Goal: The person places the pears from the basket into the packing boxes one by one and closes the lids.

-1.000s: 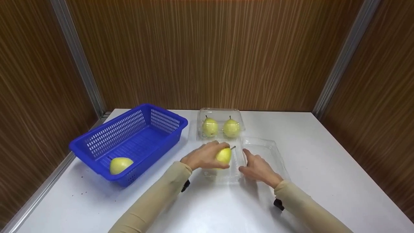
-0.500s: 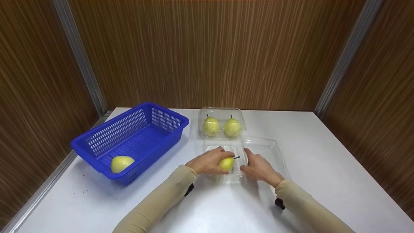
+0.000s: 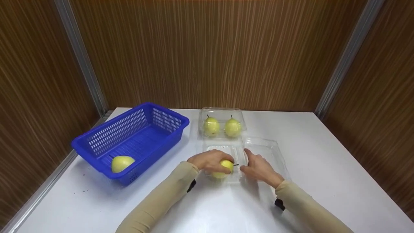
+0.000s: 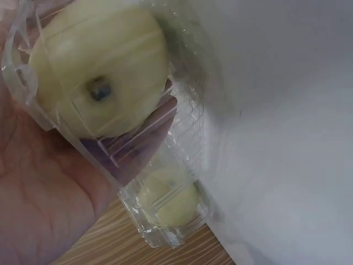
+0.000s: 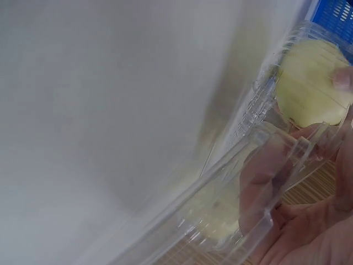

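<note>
Pear going into the open clear box

One pear (image 3: 121, 163) lies in the blue basket (image 3: 161, 120); two more (image 3: 222, 127) sit in the shut box behind; the left hand (image 3: 208, 161) curls round a pear (image 3: 223, 168) low in the open box (image 3: 226, 152), lower and nearer the person than a second ago; the right hand (image 3: 258, 168), fingers loosely spread, steadies the rim; closing the lid (image 3: 268, 152) seems left.

Yellow-green pears (image 3: 223, 169) sit in clear plastic clamshell boxes (image 3: 262, 152) on a white surface (image 3: 323, 161), beside a perforated blue basket (image 3: 129, 136), against streaked brown wood-grain walls (image 3: 210, 48).
</note>
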